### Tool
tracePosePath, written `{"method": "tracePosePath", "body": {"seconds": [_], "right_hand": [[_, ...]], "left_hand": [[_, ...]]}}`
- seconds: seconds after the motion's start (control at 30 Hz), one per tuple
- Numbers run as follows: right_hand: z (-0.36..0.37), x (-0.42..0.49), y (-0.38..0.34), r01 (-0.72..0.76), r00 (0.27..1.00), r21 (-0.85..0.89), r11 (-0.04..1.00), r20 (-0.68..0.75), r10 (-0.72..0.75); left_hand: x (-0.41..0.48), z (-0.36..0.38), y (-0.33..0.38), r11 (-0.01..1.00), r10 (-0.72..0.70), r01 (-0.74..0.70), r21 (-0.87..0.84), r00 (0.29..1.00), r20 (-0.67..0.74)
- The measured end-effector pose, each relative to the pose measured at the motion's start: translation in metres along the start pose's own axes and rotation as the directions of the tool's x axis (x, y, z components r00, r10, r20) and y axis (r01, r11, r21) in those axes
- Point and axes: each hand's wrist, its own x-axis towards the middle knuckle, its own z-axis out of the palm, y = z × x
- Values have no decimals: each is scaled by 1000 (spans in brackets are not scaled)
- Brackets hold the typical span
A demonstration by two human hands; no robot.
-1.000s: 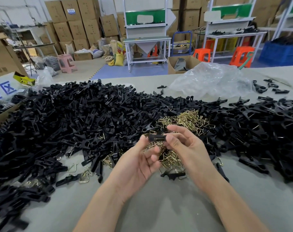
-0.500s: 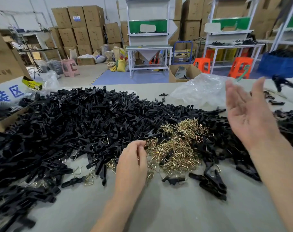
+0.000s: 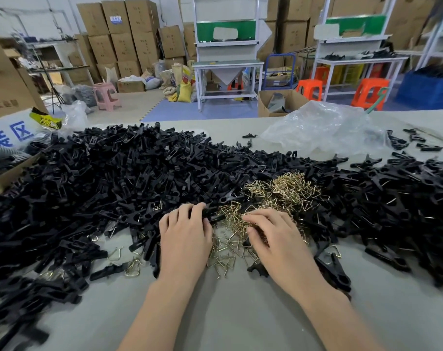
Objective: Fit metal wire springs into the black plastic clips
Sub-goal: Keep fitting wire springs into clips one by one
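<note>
On the grey table (image 3: 228, 315), the right hand (image 3: 273, 239), raised and spread half a second ago, now lies palm down beside the left hand (image 3: 185, 239), fingers curled into the wire springs (image 3: 283, 191). The left hand's fingers curl over the black clips (image 3: 114, 178); whether either hand grips anything is hidden. The springs form a tangled brassy heap of bent triangles, ringed by clips beyond.

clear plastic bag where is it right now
In the head view, the clear plastic bag lies on the far right, behind the pile of wire springs and black clips.
</note>
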Motion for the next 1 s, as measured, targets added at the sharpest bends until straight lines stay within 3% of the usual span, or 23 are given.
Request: {"method": "tracePosePath", "body": {"seconds": [0.17,0.37,0.53,0.63,0.73,0.83,0.93,1.0], "right_hand": [[1,0,1,21,1000,-54,998,-15,-22],[1,1,1,13,999,-14,1000,-30,-14],[0,1,2,13,999,8,1000,-34,-13],[0,0,3,19,999,10,1000,-36,-18],[-1,0,3,25,999,13,1000,-34,-25],[-3,1,1,36,997,29,999,-62,-34],[-6,1,-6,41,992,154,987,-124,-22],[-6,0,-14,37,996,298,954,-83,-13]], "left_hand": [[-1,1,-3,996,75,-76,54,997,22],[-1,-2,-2,997,48,-50,65,999,19],[2,-10,-1,1000,-21,19,-21,996,-83],[7,-15,-2,970,-168,150,-192,983,-80],[11,-21,-3,826,-352,290,-484,935,-40],[9,-32,1,677,-378,288,-677,926,15],[1,-44,21,367,-322,248,-896,938,128],[-7,-45,39,126,-259,367,-922,909,326]]}}
